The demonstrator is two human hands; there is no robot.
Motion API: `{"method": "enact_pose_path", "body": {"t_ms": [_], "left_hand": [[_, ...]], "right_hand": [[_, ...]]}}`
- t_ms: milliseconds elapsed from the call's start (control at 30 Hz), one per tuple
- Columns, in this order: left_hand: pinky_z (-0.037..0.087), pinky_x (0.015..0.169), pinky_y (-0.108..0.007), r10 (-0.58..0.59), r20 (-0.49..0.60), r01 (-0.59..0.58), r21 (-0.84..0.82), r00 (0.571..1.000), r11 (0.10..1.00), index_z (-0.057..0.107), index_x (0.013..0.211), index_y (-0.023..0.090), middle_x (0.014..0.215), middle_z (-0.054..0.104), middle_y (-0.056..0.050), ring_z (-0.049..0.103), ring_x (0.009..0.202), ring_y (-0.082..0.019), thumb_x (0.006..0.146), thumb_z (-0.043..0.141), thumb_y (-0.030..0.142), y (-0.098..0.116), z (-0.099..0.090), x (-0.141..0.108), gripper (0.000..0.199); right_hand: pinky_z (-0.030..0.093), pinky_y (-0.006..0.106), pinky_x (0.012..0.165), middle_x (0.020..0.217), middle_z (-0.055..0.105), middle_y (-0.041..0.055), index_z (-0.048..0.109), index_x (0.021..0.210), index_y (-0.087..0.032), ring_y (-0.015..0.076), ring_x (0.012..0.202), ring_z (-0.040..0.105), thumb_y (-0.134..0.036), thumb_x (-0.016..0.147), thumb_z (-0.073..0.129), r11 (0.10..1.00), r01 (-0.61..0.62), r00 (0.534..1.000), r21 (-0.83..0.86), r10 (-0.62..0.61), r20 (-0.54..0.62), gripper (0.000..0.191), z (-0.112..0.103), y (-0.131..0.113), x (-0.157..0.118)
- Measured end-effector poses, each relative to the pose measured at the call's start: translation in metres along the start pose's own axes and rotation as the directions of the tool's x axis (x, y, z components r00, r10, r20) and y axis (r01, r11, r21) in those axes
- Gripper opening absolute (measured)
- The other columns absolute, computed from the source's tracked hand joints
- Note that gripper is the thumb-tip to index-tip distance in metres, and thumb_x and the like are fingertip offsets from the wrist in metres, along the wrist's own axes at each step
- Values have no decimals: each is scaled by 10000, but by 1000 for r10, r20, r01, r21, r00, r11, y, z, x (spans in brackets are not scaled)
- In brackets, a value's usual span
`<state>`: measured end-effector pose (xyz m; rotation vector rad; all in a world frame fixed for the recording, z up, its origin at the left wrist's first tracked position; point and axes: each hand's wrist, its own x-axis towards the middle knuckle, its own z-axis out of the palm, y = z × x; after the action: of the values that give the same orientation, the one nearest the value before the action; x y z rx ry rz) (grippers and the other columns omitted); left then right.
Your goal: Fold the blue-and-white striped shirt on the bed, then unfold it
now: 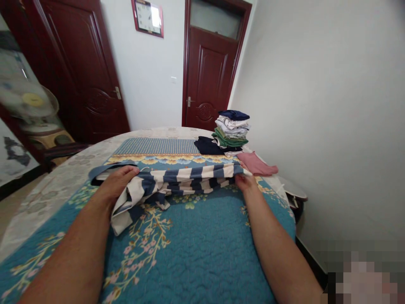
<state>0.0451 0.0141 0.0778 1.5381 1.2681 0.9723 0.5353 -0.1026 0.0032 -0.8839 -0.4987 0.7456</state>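
A navy-and-white striped shirt [190, 174] is stretched sideways between my two hands, just above the quilted cloth. My left hand [122, 179] pinches it near one end, and a sleeve-like part droops below toward me. At the other end my right hand [245, 179] grips the hem or edge, fingers closed and partly hidden by the fabric. Left of my left hand lies a grey-blue piece of clothing [107, 169]; whether it joins the striped shirt I cannot tell.
A round table [34, 202] carries a teal floral quilt [196, 240]. Folded clothes [232, 128] are stacked at the back right, with a dark garment [207, 145] and a pink garment [257, 164] near them. A wall [332, 105] runs along the right; a fan [33, 101] stands far left.
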Motion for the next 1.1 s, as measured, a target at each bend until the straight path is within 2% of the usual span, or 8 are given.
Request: {"method": "enact_pose_path", "body": {"t_ms": [200, 367, 533, 700, 800, 900, 967, 1100], "left_hand": [[566, 575, -308, -47, 170, 90, -256, 984, 962, 682, 1144, 203, 837, 749, -35, 698, 642, -207, 616, 892, 418, -13, -2, 2, 608], [555, 581, -288, -16, 146, 63, -326, 989, 943, 676, 1196, 195, 856, 745, -29, 691, 647, -190, 621, 884, 374, -13, -1, 3, 636], [510, 542, -257, 32, 53, -18, -243, 998, 970, 677, 1135, 199, 773, 695, 6, 653, 609, -177, 620, 848, 400, -6, 2, -1, 578], [566, 599, -316, 30, 136, -18, -90, 990, 996, 763, 1107, 201, 919, 771, -80, 720, 724, -249, 668, 834, 490, -3, -5, -2, 530], [623, 861, -421, 136, 239, -175, 146, 961, 974, 805, 1156, 288, 1223, 774, -104, 743, 1052, -350, 635, 858, 532, -1, -16, 0, 578], [481, 1148, -516, 229, 245, -313, 395, 942, 864, 814, 1153, 317, 1378, 720, -99, 627, 1316, -400, 631, 813, 558, -2, -27, 2, 575], [427, 1194, -528, 230, 262, -335, 495, 937, 801, 801, 1180, 291, 1377, 719, -105, 613, 1331, -393, 700, 724, 577, -6, -34, 0, 564], [505, 1110, -452, 234, 255, -341, 575, 938, 743, 777, 1195, 311, 1272, 758, -58, 677, 1209, -349, 794, 601, 629, -10, -51, -14, 542]], "right_hand": [[648, 320, 897, 998, 753, 6, 664, 1059, -255, 157, 958, 742, -250, 791, 785, 995, 12, 1000, 100, -15, 25, 294, 11, 0, -13], [635, 396, 885, 1131, 751, 7, 693, 1246, -281, 206, 974, 730, -223, 657, 829, 984, -8, 992, -178, 31, 126, 607, 18, 17, -25], [589, 366, 854, 1052, 775, 9, 776, 1180, -233, 215, 886, 694, -198, 624, 726, 715, 193, 975, -672, -66, 210, 560, 18, 31, -24], [549, 385, 890, 993, 777, 52, 804, 1073, -220, 233, 871, 682, -232, 728, 621, 465, 338, 940, -818, -199, 275, 390, 24, 31, -26], [506, 404, 988, 1068, 767, 96, 787, 1033, -208, 263, 1005, 674, -354, 855, 577, 374, 413, 897, -831, -328, 298, 312, 26, 23, -30], [484, 426, 1034, 1129, 742, 131, 752, 1066, -189, 285, 1094, 648, -444, 913, 511, 363, 379, 876, -851, -436, 205, 383, 25, 5, -31], [495, 431, 1027, 1155, 722, 149, 726, 1085, -179, 297, 1142, 629, -457, 910, 491, 393, 330, 873, -858, -472, 120, 404, 23, -10, -33], [562, 336, 697, 908, 720, 78, 644, 1155, -219, 249, 854, 691, -516, 937, 491, 633, 186, 978, -751, -194, 79, 398, 17, -39, -46]]}}
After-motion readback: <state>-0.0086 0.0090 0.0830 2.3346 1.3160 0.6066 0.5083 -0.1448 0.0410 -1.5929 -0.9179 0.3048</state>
